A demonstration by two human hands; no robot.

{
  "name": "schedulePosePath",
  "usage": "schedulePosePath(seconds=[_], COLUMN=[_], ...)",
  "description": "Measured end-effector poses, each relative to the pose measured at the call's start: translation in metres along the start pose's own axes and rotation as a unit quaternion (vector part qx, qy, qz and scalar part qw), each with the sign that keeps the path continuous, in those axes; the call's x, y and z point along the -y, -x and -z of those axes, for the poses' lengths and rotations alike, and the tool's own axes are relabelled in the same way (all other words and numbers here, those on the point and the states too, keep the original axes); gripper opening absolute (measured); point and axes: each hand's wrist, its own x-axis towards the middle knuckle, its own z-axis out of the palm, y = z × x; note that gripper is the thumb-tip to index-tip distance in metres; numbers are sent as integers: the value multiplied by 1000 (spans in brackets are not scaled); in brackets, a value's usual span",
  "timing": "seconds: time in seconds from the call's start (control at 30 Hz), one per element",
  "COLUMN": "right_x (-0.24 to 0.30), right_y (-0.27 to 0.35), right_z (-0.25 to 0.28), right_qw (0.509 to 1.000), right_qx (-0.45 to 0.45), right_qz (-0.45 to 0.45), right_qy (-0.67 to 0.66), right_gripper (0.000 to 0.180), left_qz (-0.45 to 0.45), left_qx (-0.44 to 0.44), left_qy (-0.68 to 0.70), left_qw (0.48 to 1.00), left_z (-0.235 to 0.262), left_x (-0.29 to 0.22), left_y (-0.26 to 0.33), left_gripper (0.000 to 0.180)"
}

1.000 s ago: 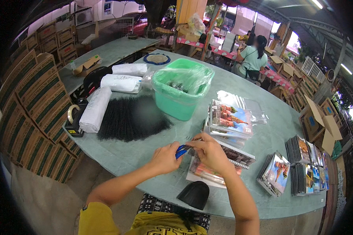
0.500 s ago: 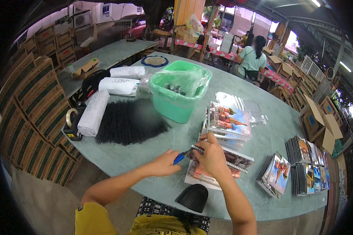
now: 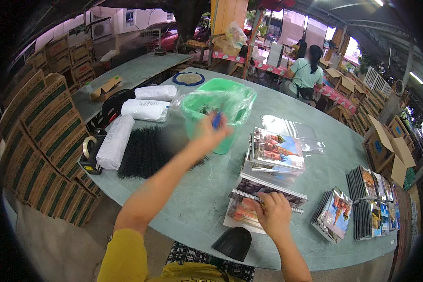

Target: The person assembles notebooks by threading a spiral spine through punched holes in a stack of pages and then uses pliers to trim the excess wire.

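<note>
My left hand (image 3: 212, 132) is stretched out to the green plastic-lined bin (image 3: 219, 106), with its fingers closed on a small blue object (image 3: 216, 119). My right hand (image 3: 272, 214) rests flat on a spiral-bound notebook (image 3: 268, 190) near the table's front edge. That notebook lies on top of other colourful notebooks (image 3: 243, 211). Behind it sits a stack of notebooks in clear wrapping (image 3: 276, 150).
Black comb-like strips (image 3: 145, 151) and white wrapped rolls (image 3: 114, 141) lie on the left, next to a tape dispenser (image 3: 89, 149). More notebook stacks (image 3: 362, 199) stand on the right. A black cap (image 3: 234, 243) sits at the front edge. Cardboard boxes (image 3: 42, 141) line the left. A person (image 3: 305, 75) sits beyond the table.
My left hand has left the notebook and swung up and away to the green bin with the blue object. My right hand stays on the notebook.
</note>
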Motion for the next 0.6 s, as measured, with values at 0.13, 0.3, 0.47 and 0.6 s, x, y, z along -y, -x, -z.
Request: schedulePosePath(seconds=[0.13,0.3,0.47,0.6], right_x=[-5,-45,-127,-160], right_y=[5,13,24,36], right_z=[-13,14,128,184], right_qw=[998,1000,903,905], right_qx=[-30,-7,-214,-277], right_qz=[13,-8,-292,-311], right_qy=[63,-21,-230,89], right_gripper=[24,24,20,33], left_qz=[-150,-176,-100,-32], left_qx=[-157,-19,-52,-13], left_qy=[-185,-185,-281,-355], left_qw=[958,967,953,934], left_z=[18,-16,-4,3], left_x=[-4,49,188,199], left_y=[-55,18,111,150], left_gripper=[52,51,48,48])
